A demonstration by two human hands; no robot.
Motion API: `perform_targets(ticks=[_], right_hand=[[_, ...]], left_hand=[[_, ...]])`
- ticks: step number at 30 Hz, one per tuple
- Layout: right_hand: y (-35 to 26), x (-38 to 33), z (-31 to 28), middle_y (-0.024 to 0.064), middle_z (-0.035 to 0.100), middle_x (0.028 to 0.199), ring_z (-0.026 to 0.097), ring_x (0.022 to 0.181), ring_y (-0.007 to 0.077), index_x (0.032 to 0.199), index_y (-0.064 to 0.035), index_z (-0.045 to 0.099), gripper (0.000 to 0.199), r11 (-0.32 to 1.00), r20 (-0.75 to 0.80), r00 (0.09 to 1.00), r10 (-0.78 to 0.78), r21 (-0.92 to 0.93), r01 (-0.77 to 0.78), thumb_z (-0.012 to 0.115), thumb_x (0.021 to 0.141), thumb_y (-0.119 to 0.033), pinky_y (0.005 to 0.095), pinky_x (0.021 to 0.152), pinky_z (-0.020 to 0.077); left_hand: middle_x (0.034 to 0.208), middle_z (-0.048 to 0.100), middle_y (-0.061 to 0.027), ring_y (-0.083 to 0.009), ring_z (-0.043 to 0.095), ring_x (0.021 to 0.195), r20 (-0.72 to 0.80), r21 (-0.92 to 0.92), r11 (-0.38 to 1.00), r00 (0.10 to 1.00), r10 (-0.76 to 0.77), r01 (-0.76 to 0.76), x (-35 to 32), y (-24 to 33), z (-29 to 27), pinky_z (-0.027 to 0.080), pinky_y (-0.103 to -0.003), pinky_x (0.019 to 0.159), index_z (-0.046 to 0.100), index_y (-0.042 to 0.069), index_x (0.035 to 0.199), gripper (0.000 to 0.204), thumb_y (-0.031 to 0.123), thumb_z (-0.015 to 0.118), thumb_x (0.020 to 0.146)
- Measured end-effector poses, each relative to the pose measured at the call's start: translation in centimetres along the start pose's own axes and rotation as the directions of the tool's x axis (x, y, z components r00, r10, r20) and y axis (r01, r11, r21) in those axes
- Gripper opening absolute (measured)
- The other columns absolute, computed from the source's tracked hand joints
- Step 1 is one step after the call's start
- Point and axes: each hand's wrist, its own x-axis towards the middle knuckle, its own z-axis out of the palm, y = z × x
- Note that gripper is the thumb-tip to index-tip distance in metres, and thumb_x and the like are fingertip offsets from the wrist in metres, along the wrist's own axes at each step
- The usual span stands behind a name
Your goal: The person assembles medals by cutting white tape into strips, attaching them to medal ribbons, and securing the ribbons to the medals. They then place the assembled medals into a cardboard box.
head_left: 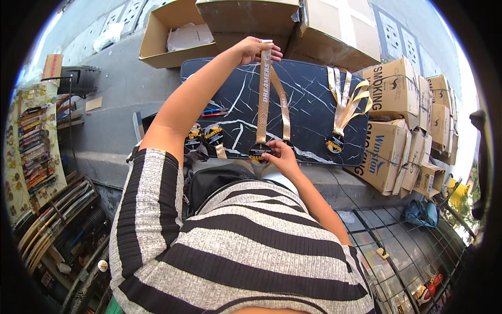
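A black round medal (257,153) with gold lettering is held at the table's near edge, pinched by my right hand (283,158) at its right rim. From it a gold printed ribbon (264,99) runs up to the far side. My left hand (255,51), arm stretched out, has its fingers closed on the ribbon's upper end. The second strand (284,112) slants down to the right. Left of my hands, another black medal (214,134) and a partly covered medal (194,137) lie at the near edge. A further medal (334,142) with gold ribbons (345,104) lies on the right.
Under the medals is a black marble-patterned table (314,94). Small snips (214,112) with blue-red handles lie on its left half. An open carton (157,44) and closed boxes (340,31) stand behind; stacked cartons (387,152) are at right. A wire grid (397,246) sits lower right.
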Motion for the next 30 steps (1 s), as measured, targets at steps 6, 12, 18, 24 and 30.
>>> perform_targets(ticks=[6, 12, 18, 24, 30], right_hand=[[3.6, 1.2, -2.3, 0.0058, 0.068, 0.094, 0.063, 0.085, 0.0085, 0.107, 0.0024, 0.058, 0.028, 0.996, -0.044, 0.998, -0.035, 0.085, 0.039, 0.072, 0.083, 0.001, 0.0234, 0.076, 0.0507], [7.2, 3.1, -4.2, 0.0041, 0.066, 0.095, 0.062, 0.086, 0.0075, 0.107, 0.0012, 0.057, 0.027, 0.999, -0.050, 0.998, -0.044, 0.028, 0.045, 0.071, 0.084, 0.001, 0.0233, 0.076, 0.0506], [9.8, 3.8, -4.4, -0.0008, 0.065, 0.091, 0.060, 0.082, 0.0053, 0.100, -0.0034, 0.058, 0.020, 0.998, 0.032, 0.999, -0.026, 0.051, 0.024, 0.071, 0.085, -0.001, 0.0212, 0.073, 0.0486], [10.4, 3.8, -6.2, -0.0008, 0.062, 0.089, 0.057, 0.080, 0.0045, 0.102, -0.0028, 0.056, 0.022, 0.959, 0.044, 0.998, -0.049, 0.282, 0.035, 0.071, 0.086, -0.001, 0.0196, 0.068, 0.0446], [11.2, 4.0, -6.7, 0.0016, 0.061, 0.096, 0.057, 0.083, 0.0043, 0.105, -0.0036, 0.052, 0.023, 0.937, 0.028, 0.995, -0.093, 0.340, 0.078, 0.067, 0.088, 0.000, 0.0189, 0.068, 0.0463]], left_hand=[[0.117, 0.067, -0.0143, -0.0248, 0.068, 0.105, 0.080, 0.101, 0.995, 0.997, -0.001, -0.007, 0.5, 4.1, -0.1, 0.055, -0.037, 0.092, 0.060, 0.002, 0.123, 0.035, 0.025, 0.045, 0.103], [0.118, 0.067, -0.0141, -0.0239, 0.068, 0.105, 0.424, 0.131, 0.991, 0.905, -0.035, -0.024, -0.2, 5.1, 0.7, 0.053, -0.042, 0.094, 0.053, 0.003, 0.130, 0.043, 0.031, 0.054, 0.098], [0.110, 0.070, -0.0118, -0.0217, 0.069, 0.102, 0.165, 0.238, 0.966, 0.984, 0.060, -0.099, -1.1, 4.7, 0.3, 0.054, -0.039, 0.092, 0.058, 0.002, 0.125, 0.040, 0.027, 0.063, 0.094], [0.105, 0.069, -0.0072, -0.0142, 0.068, 0.095, 0.036, 0.028, 0.982, 0.982, 0.184, -0.185, -0.9, 2.9, -0.4, 0.058, -0.031, 0.086, 0.061, 0.004, 0.122, 0.049, 0.013, 0.081, 0.078], [0.106, 0.068, -0.0031, -0.0145, 0.067, 0.097, -0.120, 0.135, 0.945, 0.942, 0.313, -0.297, 2.4, 3.7, -0.6, 0.054, -0.032, 0.091, 0.065, 0.008, 0.112, 0.048, 0.011, 0.087, 0.070]])
